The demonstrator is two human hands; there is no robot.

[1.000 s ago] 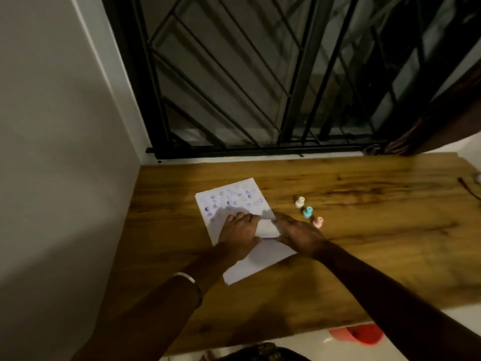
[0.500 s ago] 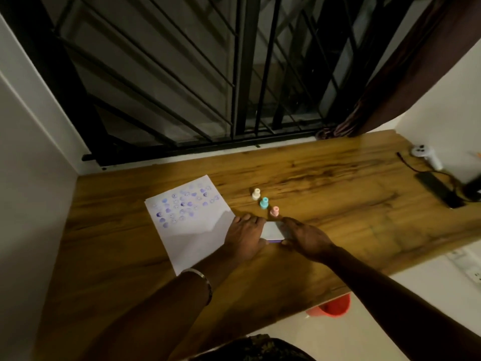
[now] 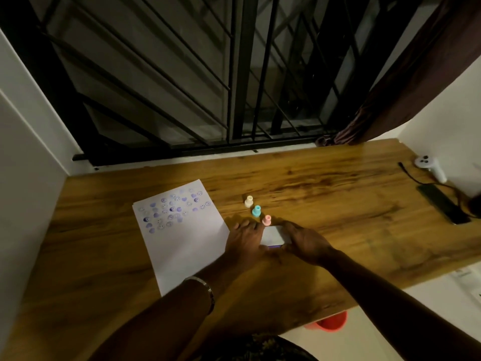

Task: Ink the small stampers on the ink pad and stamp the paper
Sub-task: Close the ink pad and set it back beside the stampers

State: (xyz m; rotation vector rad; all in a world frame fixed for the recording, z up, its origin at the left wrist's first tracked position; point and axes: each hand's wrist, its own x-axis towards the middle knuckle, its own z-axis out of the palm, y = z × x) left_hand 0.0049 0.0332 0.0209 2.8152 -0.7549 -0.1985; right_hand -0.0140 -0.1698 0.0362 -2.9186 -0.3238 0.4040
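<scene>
A white ink pad case (image 3: 273, 235) lies on the wooden table (image 3: 338, 204), its purple edge showing at the near side. My left hand (image 3: 243, 239) grips its left end and my right hand (image 3: 303, 239) grips its right end. Just beyond it stand three small stampers in a row: cream (image 3: 249, 201), teal (image 3: 256, 211) and pink (image 3: 266, 220). To the left lies the white paper (image 3: 182, 246), its far half covered with several purple stamp marks.
A black window grille (image 3: 234, 87) rises behind the table and a dark curtain (image 3: 406, 82) hangs at the right. A white controller (image 3: 430, 168), a black cable and a dark flat device (image 3: 442, 204) lie at the far right. A red bucket (image 3: 331, 321) sits on the floor.
Both hands slid the ink pad case off the paper to the right, onto the bare wood beside the pink stamper. The camera view also turned right.
</scene>
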